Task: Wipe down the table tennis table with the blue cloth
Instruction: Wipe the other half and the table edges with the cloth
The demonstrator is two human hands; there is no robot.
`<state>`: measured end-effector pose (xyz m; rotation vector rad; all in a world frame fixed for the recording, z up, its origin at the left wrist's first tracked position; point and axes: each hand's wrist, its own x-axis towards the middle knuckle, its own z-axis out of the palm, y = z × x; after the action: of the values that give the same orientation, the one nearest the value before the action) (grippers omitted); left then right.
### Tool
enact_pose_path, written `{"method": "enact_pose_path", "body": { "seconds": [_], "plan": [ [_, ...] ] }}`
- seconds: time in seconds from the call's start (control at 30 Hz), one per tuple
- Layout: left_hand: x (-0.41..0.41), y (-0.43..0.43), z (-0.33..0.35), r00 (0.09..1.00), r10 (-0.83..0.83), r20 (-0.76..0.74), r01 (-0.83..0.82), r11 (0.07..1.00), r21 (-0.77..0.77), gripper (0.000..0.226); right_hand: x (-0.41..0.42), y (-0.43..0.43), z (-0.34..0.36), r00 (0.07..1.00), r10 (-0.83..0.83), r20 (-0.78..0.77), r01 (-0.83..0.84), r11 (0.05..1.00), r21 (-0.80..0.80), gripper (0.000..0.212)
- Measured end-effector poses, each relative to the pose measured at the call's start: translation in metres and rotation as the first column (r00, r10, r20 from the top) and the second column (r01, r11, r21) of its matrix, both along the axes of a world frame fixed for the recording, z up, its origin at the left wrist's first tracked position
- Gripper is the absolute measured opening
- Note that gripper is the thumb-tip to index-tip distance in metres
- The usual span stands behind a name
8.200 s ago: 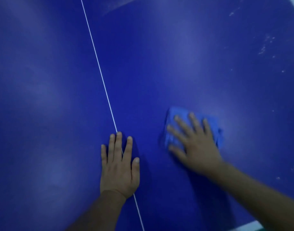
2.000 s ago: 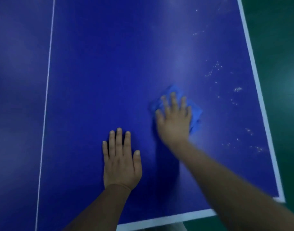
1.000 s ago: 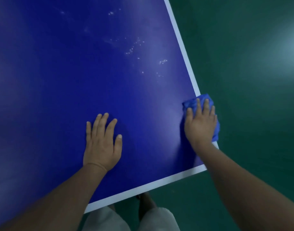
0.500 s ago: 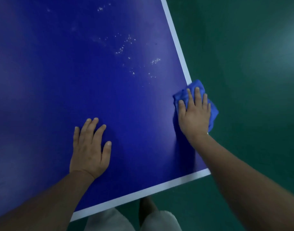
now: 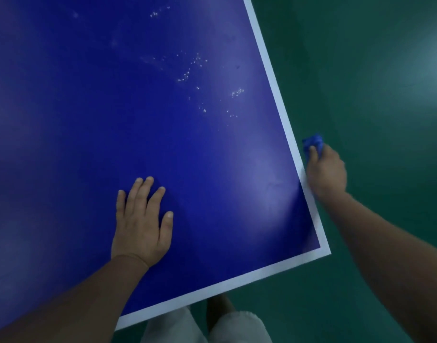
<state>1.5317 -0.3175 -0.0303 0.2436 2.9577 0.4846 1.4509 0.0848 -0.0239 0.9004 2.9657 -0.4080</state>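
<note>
The blue table tennis table (image 5: 212, 149) fills the left and middle of the view, its white border running down the right side to a near corner. My left hand (image 5: 141, 224) lies flat on the blue surface with fingers spread. My right hand (image 5: 326, 169) is just past the table's right edge and grips the bunched blue cloth (image 5: 312, 142), which sticks out above my fingers. The cloth is off the tabletop, beside the white edge line.
White specks and droplets (image 5: 192, 70) are scattered on the table's far right part. Green floor (image 5: 373, 82) lies to the right and below the corner. My legs in light trousers (image 5: 207, 325) show under the near edge.
My right hand slid the cloth off the table's right edge and closed round it, where it earlier pressed it flat. The left hand stayed flat on the table.
</note>
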Motion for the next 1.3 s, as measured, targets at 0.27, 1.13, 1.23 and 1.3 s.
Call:
{"method": "enact_pose_path", "body": {
  "seconds": [0.27,1.13,1.23,1.3],
  "plan": [
    [0.001,-0.002,0.001,1.000,0.010,0.012,-0.010,1.000,0.018,0.060,0.087,-0.147,0.019,0.651,0.737,-0.183,-0.741,0.669,0.056,0.025],
    [-0.015,-0.079,0.009,0.982,0.181,-0.046,-0.172,0.974,0.149,0.054,0.040,-0.180,0.034,0.994,0.109,0.003,-0.108,0.987,-0.118,0.059],
    [-0.015,-0.081,0.002,0.990,0.141,-0.030,-0.138,0.987,0.079,0.055,0.052,-0.207,0.000,0.955,0.234,0.181,-0.241,0.970,0.016,0.071],
    [-0.017,-0.079,0.001,0.991,0.131,-0.032,-0.128,0.989,0.067,0.054,0.058,-0.208,-0.007,0.947,0.276,0.166,-0.291,0.954,0.072,0.071]
  ]
}}
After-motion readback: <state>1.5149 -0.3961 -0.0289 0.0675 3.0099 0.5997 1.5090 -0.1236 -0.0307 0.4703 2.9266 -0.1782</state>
